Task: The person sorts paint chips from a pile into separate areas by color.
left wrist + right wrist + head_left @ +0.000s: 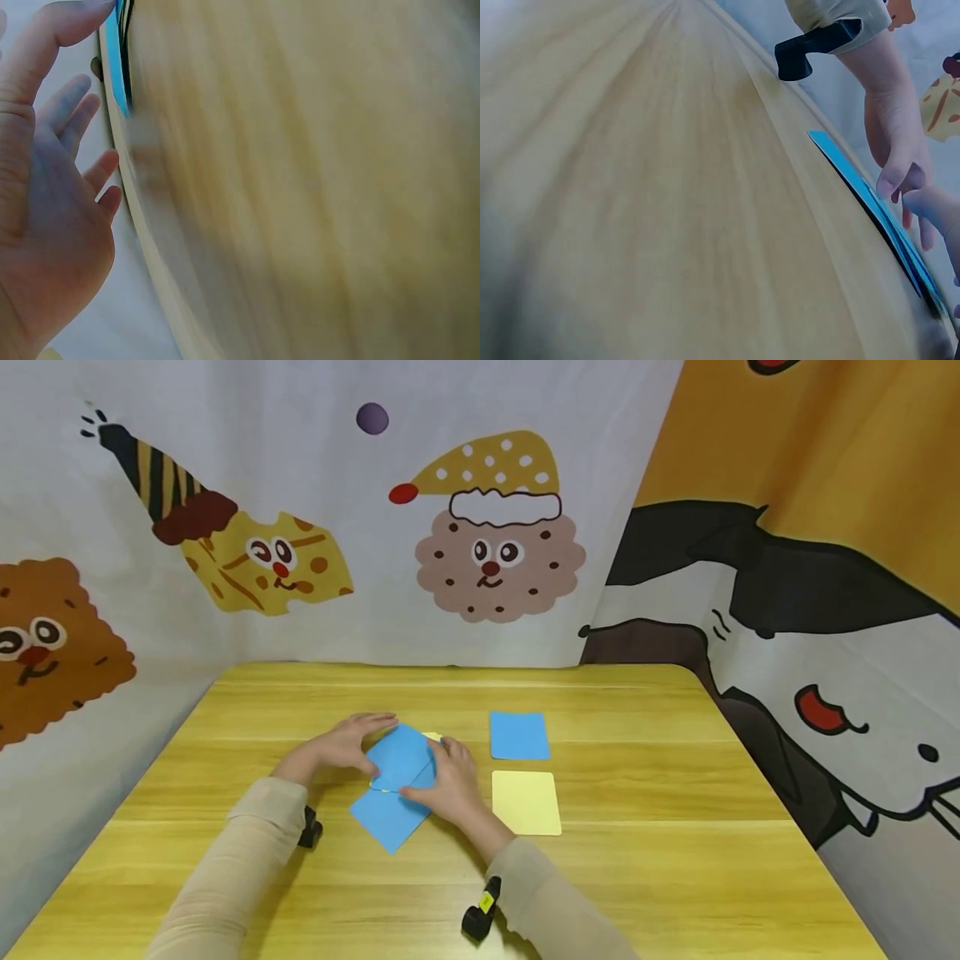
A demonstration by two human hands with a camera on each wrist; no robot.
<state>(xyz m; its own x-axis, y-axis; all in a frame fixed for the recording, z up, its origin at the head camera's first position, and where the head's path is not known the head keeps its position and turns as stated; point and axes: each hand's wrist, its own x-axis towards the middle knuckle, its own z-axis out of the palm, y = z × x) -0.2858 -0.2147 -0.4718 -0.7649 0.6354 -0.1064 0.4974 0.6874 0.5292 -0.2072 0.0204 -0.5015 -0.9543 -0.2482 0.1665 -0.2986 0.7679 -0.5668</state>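
On the wood-grained table point(675, 777), the overlapping blue sheets point(400, 756) could slide askew if pushed unevenly from either side. The left hand point(341, 745) is loosely spread at their left edge; whether the right hand point(453, 785), at the other edge, pinches or merely touches, I cannot tell, though a hard squeeze could crease them or shift the yellow sliver point(432, 736) poking out behind

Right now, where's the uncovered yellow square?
In the head view, the yellow square lies on the table, right of the right hand and just below the separate blue square.
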